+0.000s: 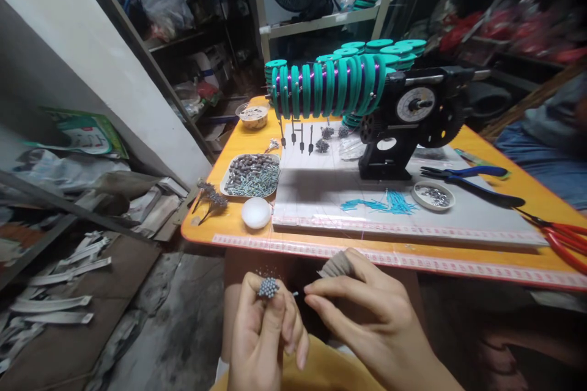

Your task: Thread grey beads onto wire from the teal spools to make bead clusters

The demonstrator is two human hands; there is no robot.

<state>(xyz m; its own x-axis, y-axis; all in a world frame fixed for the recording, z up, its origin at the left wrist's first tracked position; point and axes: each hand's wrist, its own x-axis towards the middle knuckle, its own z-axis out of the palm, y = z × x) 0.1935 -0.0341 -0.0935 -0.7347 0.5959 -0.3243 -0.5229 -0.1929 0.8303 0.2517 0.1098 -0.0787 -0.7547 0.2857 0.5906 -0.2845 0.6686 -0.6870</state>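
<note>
In front of my lap, my left hand (268, 330) is closed round a tight bundle of thin rods (268, 287), whose round grey-blue ends point up between thumb and forefinger. To its right, my right hand (367, 305) is closed, with a grey, ridged, fan-shaped piece (337, 264) tucked by its curled fingers. Its thumb and forefinger tips meet close to a tiny pale rod end (295, 293) beside my left fingers; whether they touch it I cannot tell. Both hands are below the table's front edge, apart from each other.
On the orange table (202, 226) stands a black winding machine (389, 128) with teal discs (330, 85). Nearby are a tray of small parts (252, 174), a white cup (256, 213), blue sticks (385, 201), a small dish (433, 195), blue-handled pliers (477, 171) and a red-handled tool (566, 241).
</note>
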